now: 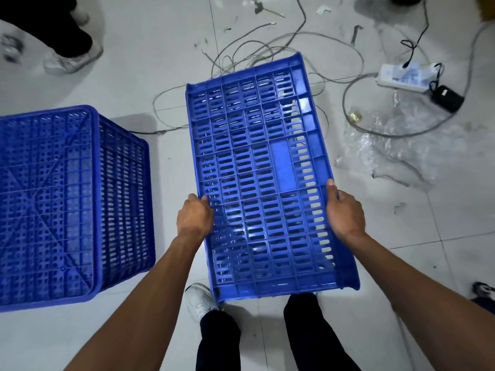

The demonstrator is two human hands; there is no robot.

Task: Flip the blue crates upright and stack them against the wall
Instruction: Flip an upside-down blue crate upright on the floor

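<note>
Your left hand (194, 216) and right hand (345, 214) clamp the long sides of a blue slatted crate (265, 178), fingers wrapped over its edges, held off the tiled floor (401, 263) above your shoes. You look to be mid-flip. Next, judge which face is the open one, turn it upward and keep both grips even. To your left a second blue crate (67, 199) sits base-up. Beyond, loose cables (267, 49) could catch your feet. No wall shows.

glossy slotted plastic crate (265, 178)
</note>
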